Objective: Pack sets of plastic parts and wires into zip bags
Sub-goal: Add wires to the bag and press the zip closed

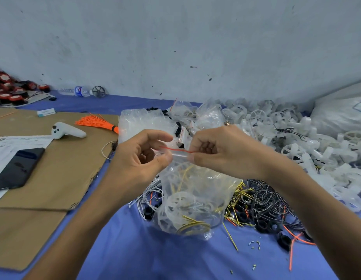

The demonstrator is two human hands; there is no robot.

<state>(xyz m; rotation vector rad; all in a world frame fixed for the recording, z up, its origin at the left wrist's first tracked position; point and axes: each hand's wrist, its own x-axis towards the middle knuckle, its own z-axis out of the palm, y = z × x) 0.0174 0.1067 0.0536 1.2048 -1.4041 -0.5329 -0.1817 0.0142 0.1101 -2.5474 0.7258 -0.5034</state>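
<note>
I have the zip bag (192, 190) up off the table (135, 251), held between both hands just above the heap of loose wires (262, 199). My left hand (143, 152) pinches one end of the red seal strip (176, 148) and my right hand (220, 150) pinches the other, fingers curled on the plastic. A white plastic wheel (178, 201) and yellow wires (194, 226) sit low in the bag. This looks like the closing step. To do it well I'd keep the strip taut and level, run the pinch end to end, and make sure no wire pokes into the seal.
</note>
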